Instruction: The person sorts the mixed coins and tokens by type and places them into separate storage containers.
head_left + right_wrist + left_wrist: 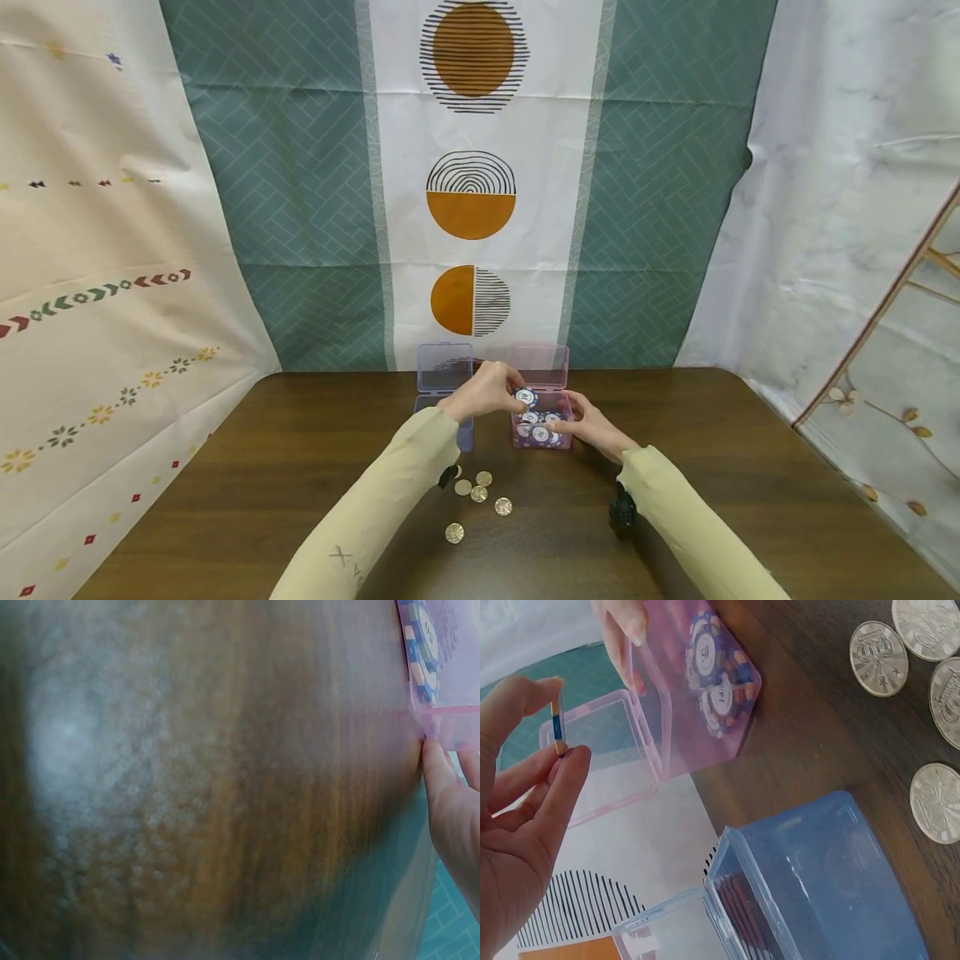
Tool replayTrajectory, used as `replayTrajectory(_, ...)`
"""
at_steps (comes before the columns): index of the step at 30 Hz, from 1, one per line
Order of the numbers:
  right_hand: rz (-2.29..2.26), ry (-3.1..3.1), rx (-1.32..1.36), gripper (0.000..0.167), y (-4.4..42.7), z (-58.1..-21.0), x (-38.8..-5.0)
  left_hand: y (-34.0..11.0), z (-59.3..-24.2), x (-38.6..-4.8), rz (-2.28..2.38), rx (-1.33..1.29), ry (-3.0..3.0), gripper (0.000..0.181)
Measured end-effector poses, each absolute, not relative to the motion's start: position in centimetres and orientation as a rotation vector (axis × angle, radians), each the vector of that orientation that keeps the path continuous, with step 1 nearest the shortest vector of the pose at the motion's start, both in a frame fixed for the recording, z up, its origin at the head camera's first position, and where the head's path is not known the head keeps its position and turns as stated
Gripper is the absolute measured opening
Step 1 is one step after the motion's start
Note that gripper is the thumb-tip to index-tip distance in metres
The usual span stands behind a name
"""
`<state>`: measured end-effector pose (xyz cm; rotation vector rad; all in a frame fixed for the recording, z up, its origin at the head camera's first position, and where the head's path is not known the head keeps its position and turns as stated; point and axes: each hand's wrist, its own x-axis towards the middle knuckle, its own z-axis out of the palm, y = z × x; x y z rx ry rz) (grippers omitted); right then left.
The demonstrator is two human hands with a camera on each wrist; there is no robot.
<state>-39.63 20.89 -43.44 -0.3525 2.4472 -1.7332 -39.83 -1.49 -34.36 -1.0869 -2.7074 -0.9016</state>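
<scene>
L hand point(486, 390) pinches chip point(526, 397) betw. thumb & fingertips, near open pink box point(686, 754); gap unclear. R hand point(597, 427) grips box's R side. Blue box point(832, 870) partly hidden behind L hand in head view.

Directly behind the wide, dark brown wood-grain table point(337, 467), a creased teal fabric hanging point(285, 167) in a block pattern, with a white central strip point(397, 167) of orange-and-black circles. Left of the table, a cream cloth point(112, 225) with rows of small multicoloured motifs. Right of the table, a white, grey-veined cloth point(825, 167) with brown lines and flower sprigs. Across the table, soft pale glare point(64, 742).
</scene>
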Motion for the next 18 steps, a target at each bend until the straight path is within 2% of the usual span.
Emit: replayTrajectory(18, -1.733, 2.438, -0.359, 0.075, 21.0, -43.5, -39.7, -0.3, -35.9, -41.0, -0.887, -0.998, -2.686, 0.027)
